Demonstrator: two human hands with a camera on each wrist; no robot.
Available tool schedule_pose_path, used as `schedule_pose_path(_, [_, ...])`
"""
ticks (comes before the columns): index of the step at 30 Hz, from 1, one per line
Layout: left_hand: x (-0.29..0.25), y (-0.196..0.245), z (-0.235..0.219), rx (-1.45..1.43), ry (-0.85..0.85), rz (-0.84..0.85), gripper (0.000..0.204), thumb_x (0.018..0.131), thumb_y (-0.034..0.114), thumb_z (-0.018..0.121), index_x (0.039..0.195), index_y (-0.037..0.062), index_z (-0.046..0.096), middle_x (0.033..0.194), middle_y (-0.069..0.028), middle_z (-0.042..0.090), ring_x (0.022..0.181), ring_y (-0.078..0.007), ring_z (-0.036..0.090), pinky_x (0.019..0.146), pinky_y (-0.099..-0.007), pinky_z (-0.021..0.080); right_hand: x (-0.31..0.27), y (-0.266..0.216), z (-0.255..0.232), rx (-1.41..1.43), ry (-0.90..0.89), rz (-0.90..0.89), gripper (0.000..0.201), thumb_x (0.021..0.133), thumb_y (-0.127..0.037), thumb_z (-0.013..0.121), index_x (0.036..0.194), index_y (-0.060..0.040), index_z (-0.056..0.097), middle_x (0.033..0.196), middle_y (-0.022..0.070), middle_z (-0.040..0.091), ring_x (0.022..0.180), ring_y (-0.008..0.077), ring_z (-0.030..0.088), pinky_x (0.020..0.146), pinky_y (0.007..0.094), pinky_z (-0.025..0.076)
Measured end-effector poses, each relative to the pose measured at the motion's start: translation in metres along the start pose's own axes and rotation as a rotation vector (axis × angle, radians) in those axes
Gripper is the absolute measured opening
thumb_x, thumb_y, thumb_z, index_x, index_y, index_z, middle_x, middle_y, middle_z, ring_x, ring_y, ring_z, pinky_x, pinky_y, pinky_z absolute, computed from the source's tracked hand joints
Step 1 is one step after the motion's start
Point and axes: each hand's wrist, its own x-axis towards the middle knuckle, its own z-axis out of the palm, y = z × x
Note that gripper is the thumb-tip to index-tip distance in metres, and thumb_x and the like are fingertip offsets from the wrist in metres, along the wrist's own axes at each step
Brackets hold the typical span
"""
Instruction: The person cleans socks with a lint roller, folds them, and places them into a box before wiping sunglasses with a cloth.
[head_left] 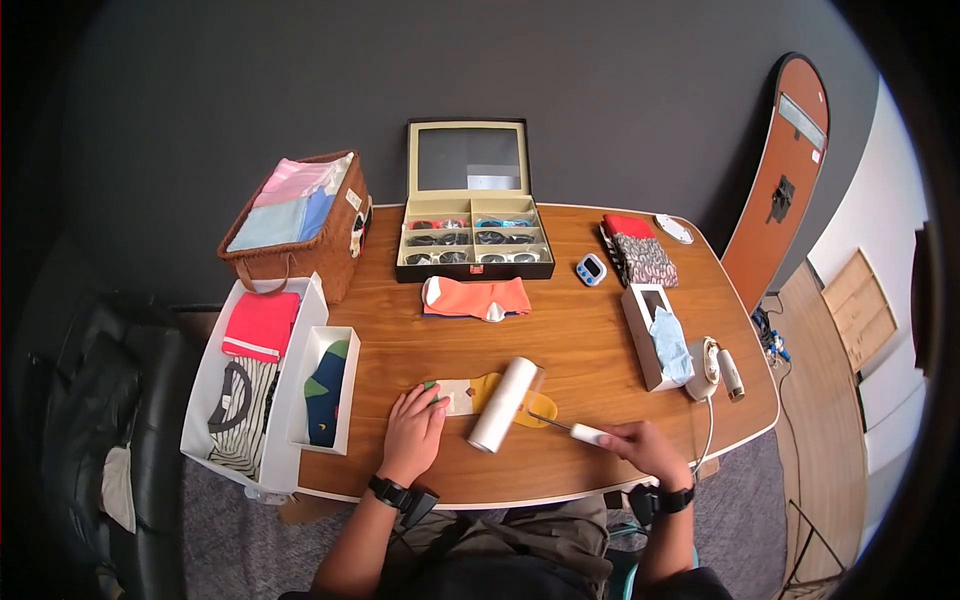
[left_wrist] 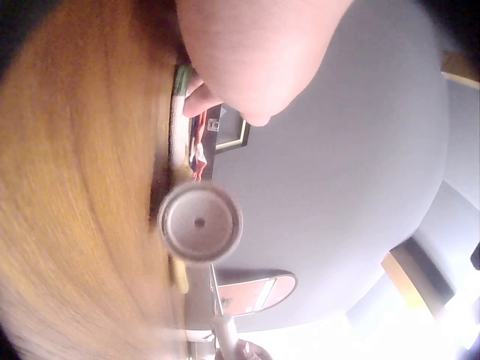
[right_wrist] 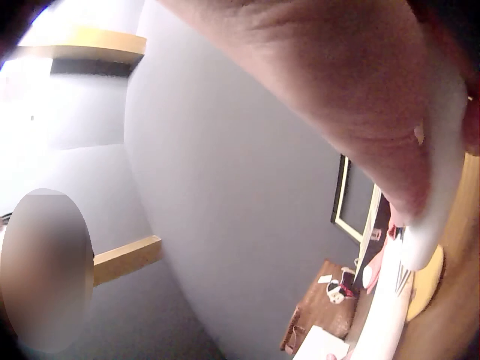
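Observation:
A sock in cream, yellow and green lies flat on the wooden table in front of me. My left hand rests on its green end, fingers fairly straight and palm down. In my right hand I grip the white handle of a lint roller. The white roll lies across the middle of the sock, hiding part of it, and the yellow end shows beyond. In the left wrist view the round end of the lint roller faces the camera, close over the table.
Folded orange socks lie ahead, before an open sunglasses case. White boxes of clothes and a brown basket stand left. To the right are a white box with blue cloth, a timer and a corded white device.

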Motion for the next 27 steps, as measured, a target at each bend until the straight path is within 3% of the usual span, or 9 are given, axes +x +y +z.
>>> schedule_pose_path(3, [0.000,0.001,0.000,-0.003,-0.006,-0.002,0.040,0.107,0.029,0.041,0.121,0.0082,0.071,0.139,-0.0115,0.060,0.137,-0.0331,0.047,0.118,-0.0498,0.028,-0.029,0.019,-0.030,-0.069,-0.016,0.137,0.040,0.096,-0.037,0.070,0.121,-0.0054,0.073,0.077,0.0082,0.070,0.076,0.0108,0.061,0.074,0.0323,0.052])
schedule_pose_path(8, [0.000,0.000,0.000,0.001,-0.010,0.000,0.038,0.106,0.029,0.042,0.121,0.0084,0.071,0.140,-0.0117,0.060,0.137,-0.0335,0.047,0.118,-0.0503,0.028,-0.048,0.023,-0.032,-0.024,0.053,0.044,0.041,0.097,-0.039,0.069,0.121,-0.0064,0.073,0.080,0.0129,0.072,0.075,0.0132,0.063,0.074,0.0336,0.052])
schedule_pose_path(12, [0.001,0.001,-0.001,0.004,-0.008,0.002,0.037,0.106,0.028,0.044,0.121,0.0082,0.071,0.139,-0.0117,0.060,0.136,-0.0336,0.047,0.118,-0.0505,0.029,-0.008,-0.010,-0.007,-0.059,-0.002,0.067,0.041,0.097,-0.040,0.068,0.120,-0.0067,0.073,0.081,0.0149,0.073,0.076,0.0138,0.064,0.074,0.0335,0.052])
schedule_pose_path(17, [0.001,0.000,0.000,0.009,0.001,0.009,0.036,0.105,0.027,0.045,0.120,0.0085,0.071,0.138,-0.0121,0.060,0.136,-0.0337,0.048,0.117,-0.0506,0.029,0.025,-0.019,0.012,-0.001,-0.037,-0.030,0.041,0.097,-0.041,0.068,0.119,-0.0070,0.073,0.072,0.0138,0.066,0.070,0.0124,0.057,0.069,0.0344,0.050])
schedule_pose_path(19, [0.000,-0.001,0.001,0.005,0.010,0.022,0.035,0.105,0.027,0.045,0.120,0.0083,0.071,0.139,-0.0122,0.060,0.135,-0.0337,0.048,0.117,-0.0504,0.030,0.011,-0.011,-0.002,0.010,-0.033,-0.023,0.041,0.097,-0.040,0.069,0.119,-0.0070,0.073,0.071,0.0101,0.064,0.069,0.0113,0.053,0.067,0.0337,0.049])
schedule_pose_path(24, [0.000,0.002,0.000,0.014,0.008,0.015,0.035,0.105,0.027,0.045,0.119,0.0080,0.071,0.138,-0.0119,0.061,0.135,-0.0337,0.048,0.117,-0.0502,0.030,-0.038,0.010,-0.045,-0.080,-0.034,0.197,0.036,0.096,-0.035,0.071,0.121,-0.0087,0.073,0.078,0.0071,0.070,0.072,0.0096,0.056,0.069,0.0318,0.050])
schedule_pose_path(27, [0.000,0.001,-0.001,0.015,0.007,0.015,0.035,0.105,0.027,0.045,0.118,0.0078,0.071,0.138,-0.0117,0.061,0.135,-0.0337,0.048,0.117,-0.0502,0.029,-0.036,-0.005,-0.045,-0.101,-0.028,0.134,0.037,0.096,-0.036,0.070,0.121,-0.0090,0.073,0.078,0.0087,0.070,0.072,0.0101,0.057,0.071,0.0317,0.050])
